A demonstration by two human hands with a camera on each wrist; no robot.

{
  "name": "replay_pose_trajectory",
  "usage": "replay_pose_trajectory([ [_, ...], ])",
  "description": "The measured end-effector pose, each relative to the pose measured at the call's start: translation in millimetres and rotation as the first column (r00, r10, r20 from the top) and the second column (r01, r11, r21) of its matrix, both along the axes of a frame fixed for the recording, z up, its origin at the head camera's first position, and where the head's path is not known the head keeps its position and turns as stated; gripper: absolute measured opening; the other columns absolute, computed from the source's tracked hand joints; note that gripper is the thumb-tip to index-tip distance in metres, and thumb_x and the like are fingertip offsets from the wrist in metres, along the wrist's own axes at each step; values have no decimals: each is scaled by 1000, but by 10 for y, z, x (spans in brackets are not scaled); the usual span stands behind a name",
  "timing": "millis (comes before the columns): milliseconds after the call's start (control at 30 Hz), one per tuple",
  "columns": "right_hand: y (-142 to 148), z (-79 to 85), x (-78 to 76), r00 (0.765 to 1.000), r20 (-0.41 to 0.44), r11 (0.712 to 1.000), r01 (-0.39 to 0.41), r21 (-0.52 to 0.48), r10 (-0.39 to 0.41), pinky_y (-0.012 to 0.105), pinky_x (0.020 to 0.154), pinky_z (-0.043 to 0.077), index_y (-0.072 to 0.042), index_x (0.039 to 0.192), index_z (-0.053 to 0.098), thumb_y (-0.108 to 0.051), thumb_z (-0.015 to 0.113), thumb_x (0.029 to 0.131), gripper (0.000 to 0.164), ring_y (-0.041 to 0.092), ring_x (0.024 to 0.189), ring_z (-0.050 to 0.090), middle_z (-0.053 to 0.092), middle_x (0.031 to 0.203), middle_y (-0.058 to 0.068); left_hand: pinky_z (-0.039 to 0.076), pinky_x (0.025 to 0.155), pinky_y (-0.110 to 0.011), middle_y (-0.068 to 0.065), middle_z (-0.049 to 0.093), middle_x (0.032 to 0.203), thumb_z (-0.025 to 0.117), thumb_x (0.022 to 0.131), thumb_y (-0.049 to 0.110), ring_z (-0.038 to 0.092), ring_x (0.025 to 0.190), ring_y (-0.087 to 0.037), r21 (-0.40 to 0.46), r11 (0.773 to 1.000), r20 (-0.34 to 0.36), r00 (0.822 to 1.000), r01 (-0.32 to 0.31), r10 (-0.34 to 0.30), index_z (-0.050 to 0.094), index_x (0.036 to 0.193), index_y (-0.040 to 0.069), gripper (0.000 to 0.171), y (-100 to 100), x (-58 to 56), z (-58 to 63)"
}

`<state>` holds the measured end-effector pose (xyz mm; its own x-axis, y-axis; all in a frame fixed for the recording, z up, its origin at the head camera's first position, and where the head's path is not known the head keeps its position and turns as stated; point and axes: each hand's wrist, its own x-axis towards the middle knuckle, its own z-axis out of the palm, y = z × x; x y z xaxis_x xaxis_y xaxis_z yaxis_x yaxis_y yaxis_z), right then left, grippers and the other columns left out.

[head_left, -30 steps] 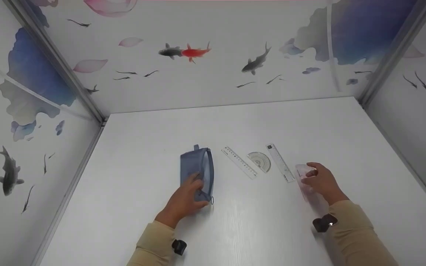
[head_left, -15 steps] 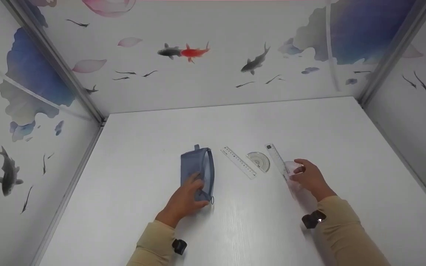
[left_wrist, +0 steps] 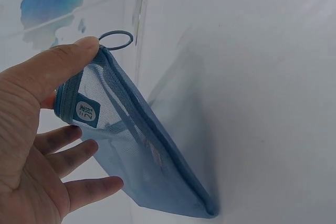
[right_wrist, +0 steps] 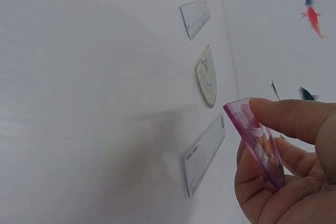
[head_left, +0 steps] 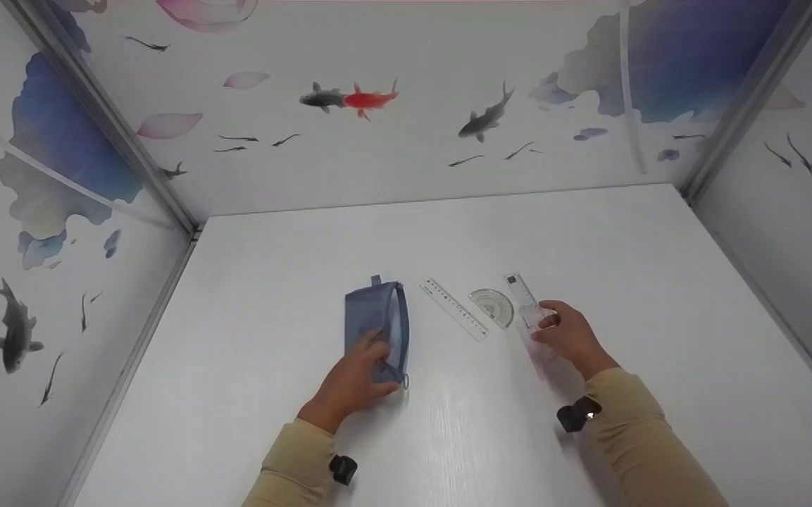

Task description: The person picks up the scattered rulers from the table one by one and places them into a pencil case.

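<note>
Near the centre of the table, a blue mesh zip pencil pouch point(head_left: 365, 306) stands with its mouth open to the right. My left hand point(head_left: 349, 380) pinches its near end, and in the left wrist view the thumb lies beside the zip's pull ring point(left_wrist: 116, 39). My right hand point(head_left: 575, 345) holds a clear pink set square point(right_wrist: 253, 136) raised between thumb and fingers. In the head view the set square overlaps the right-hand clear ruler point(head_left: 516, 283), hiding its near part. Left of that ruler lie a clear protractor point(head_left: 492, 308) and another clear ruler point(head_left: 458, 310).
All these pieces are on a white table point(head_left: 293, 246). White panels printed with fish and petals enclose it at the back point(head_left: 377, 155) and sides. Black cameras are worn on both wrists, over tan sleeves point(head_left: 641, 422).
My right hand has moved left with the set square, from right of the rulers to over the right-hand ruler. The left hand and pouch have stayed in place.
</note>
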<state>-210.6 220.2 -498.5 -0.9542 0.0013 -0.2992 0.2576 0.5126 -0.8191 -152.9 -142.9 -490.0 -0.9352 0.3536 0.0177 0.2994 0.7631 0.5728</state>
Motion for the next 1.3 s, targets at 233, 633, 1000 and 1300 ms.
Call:
replay_pose_trajectory([
  [233,-179,-10,-27,1000,1,1000,-10,4,10,26,70,48,1,145,34,-1,65,87,66,22,92,55,55,111,16,47,94,-53,-23,36,149,80,79,24,43,129,-46,-10,1000,-4,1000,-2,2,57,107,9,40,5,2,-10],
  [633,-435,-25,-49,999,-31,1000,-11,-20,11,26,68,47,1,143,37,1,66,85,65,21,88,54,56,105,14,46,95,-53,-23,35,150,80,79,22,42,131,-45,25,1000,17,1000,-13,12,56,105,9,38,22,-15,-31],
  [1000,-644,-66,-43,999,-50,996,11,-85,-16,25,63,46,1,142,40,2,67,84,64,19,81,52,56,102,12,44,97,-53,-23,36,149,82,77,22,43,131,-43,38,999,24,999,-30,29,57,106,9,40,27,-21,-39],
  [1300,-857,-73,-45,998,-51,996,26,-88,-31,26,66,46,-1,141,43,3,69,82,64,20,85,54,58,102,12,41,101,-53,-22,37,149,82,77,21,40,133,-43,39,999,27,999,-27,26,58,107,7,41,34,-16,-39],
])
